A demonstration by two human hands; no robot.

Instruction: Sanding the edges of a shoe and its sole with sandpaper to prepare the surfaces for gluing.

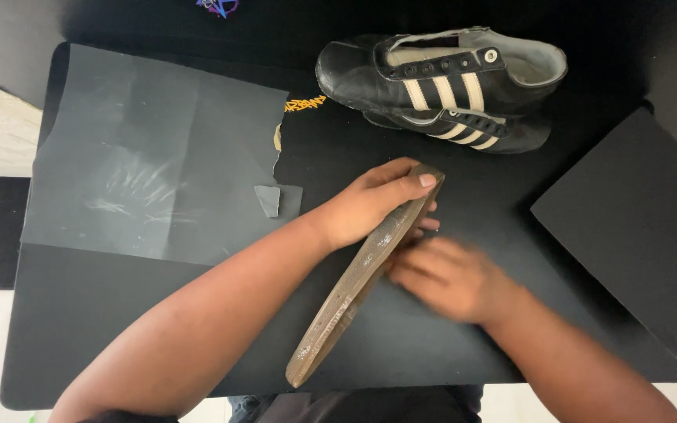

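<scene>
Nearest me, I hold a brown shoe sole on edge above the black table, slanting from six o'clock toward one. My left hand clamps its far end, fingers wrapped over the rim. My right hand, blurred, presses against its side, fingers together. At ten o'clock lies grey sandpaper; at twelve, a black striped shoe; at three, a black board.
</scene>
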